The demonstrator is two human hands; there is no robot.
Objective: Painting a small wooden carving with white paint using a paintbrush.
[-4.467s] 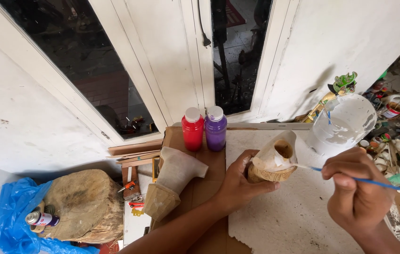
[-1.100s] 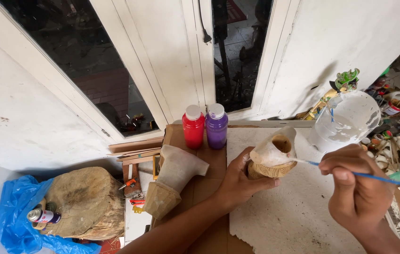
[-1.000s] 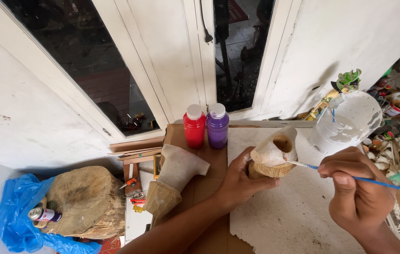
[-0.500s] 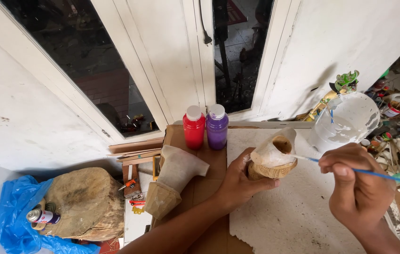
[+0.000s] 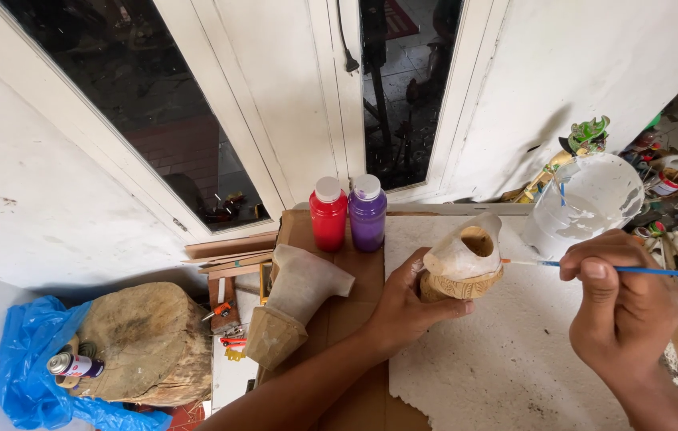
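Observation:
My left hand [image 5: 405,307] grips the carved base of a small wooden figure [image 5: 462,259], partly coated white, with a hole near its top. My right hand [image 5: 624,307] pinches a thin blue-handled paintbrush [image 5: 642,271]. Its tip touches the figure's right side. The figure rests above a white foam sheet [image 5: 506,363] laid on brown cardboard [image 5: 355,271]. A second carved piece [image 5: 295,307], white-coated on its upper part, lies on the cardboard to the left.
A red paint bottle [image 5: 328,214] and a purple paint bottle [image 5: 367,212] stand at the back. A clear plastic container [image 5: 590,199] smeared with white paint sits at right. A wood stump [image 5: 147,343] on blue plastic [image 5: 23,359] holds a spray can [image 5: 74,365]. Clutter lies far right.
The brush has made small strokes against the figure's right side, my right hand shifting slightly. My left hand has kept the figure in the same place.

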